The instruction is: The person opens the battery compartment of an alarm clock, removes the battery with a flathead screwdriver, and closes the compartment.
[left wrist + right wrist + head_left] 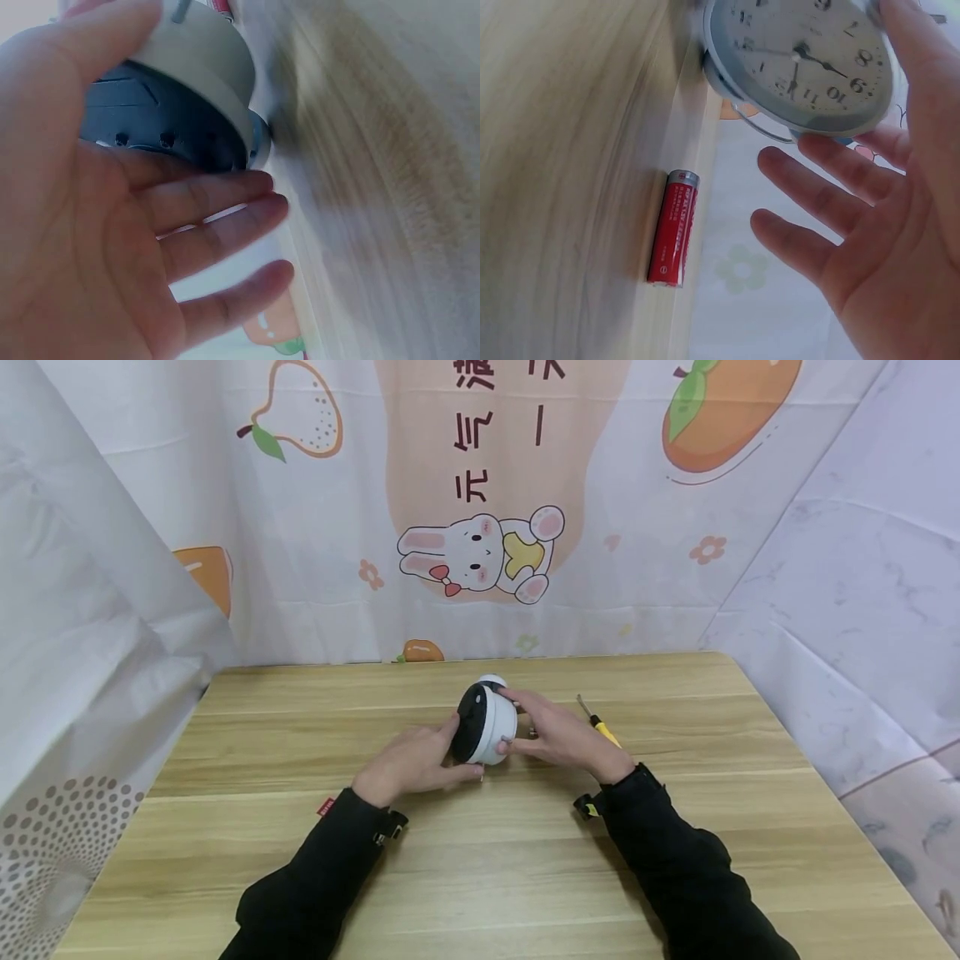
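A white alarm clock (501, 722) with a black back is held tilted just above the table between both hands. The left hand (416, 760) holds it from the left, thumb on the pale rim and fingers at the black back (165, 124); its other fingers reach out loosely. From the opposite side, the right hand (558, 731) grips the casing between thumb and fingers. The numbered dial (802, 67) faces the right palm in the right wrist view. A red battery (675, 229) lies on the table near the right fingers.
A screwdriver (606, 731) with a yellow and black handle lies beyond the right wrist, partly covered by it. The wooden table (480, 877) ends at a printed curtain (315, 560) at the back. More cloth hangs at both sides.
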The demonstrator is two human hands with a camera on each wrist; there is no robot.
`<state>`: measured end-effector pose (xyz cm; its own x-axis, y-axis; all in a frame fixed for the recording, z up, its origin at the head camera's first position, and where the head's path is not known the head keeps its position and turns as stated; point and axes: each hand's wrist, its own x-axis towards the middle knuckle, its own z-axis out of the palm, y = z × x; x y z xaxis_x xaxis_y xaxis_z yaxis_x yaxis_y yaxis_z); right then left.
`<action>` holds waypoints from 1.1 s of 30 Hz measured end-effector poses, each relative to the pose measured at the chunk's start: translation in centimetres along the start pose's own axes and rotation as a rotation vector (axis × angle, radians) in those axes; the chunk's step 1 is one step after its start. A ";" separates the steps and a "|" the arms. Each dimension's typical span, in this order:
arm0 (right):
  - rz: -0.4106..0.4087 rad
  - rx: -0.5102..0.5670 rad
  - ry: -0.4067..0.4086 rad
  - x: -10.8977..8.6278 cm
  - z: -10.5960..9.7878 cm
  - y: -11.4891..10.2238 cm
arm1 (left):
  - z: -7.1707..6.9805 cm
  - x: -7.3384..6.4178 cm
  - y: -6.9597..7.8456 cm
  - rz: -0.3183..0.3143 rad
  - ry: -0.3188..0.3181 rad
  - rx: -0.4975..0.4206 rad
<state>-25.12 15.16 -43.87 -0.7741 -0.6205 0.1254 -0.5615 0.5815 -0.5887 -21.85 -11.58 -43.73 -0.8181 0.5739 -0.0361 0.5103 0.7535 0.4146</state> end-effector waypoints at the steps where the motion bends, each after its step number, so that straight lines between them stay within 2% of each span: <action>1: 0.003 0.004 0.004 0.0 0.0 0.0 | 0.0 0.1 0.0 0.010 0.006 -0.007; 8: -0.021 -0.011 0.024 0.1 -0.1 -0.2 | -0.1 0.2 0.4 0.074 0.094 -0.061; 13: -0.038 -0.051 0.036 0.1 0.1 -0.4 | -0.1 0.1 0.4 0.101 0.109 -0.052; 18: -0.046 -0.063 0.043 0.0 0.2 -0.5 | 0.0 0.1 0.3 0.108 0.119 -0.076; 29: -0.061 0.003 0.018 -0.1 0.1 -0.4 | -0.1 0.3 0.1 0.077 0.129 -0.121; 33: -0.067 0.027 0.004 0.0 0.1 -0.3 | -0.1 0.3 0.0 0.075 0.154 -0.118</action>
<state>-24.94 14.90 -43.78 -0.7360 -0.6556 0.1687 -0.6044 0.5242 -0.6000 -22.13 -11.40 -43.65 -0.8143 0.5647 0.1343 0.5443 0.6625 0.5147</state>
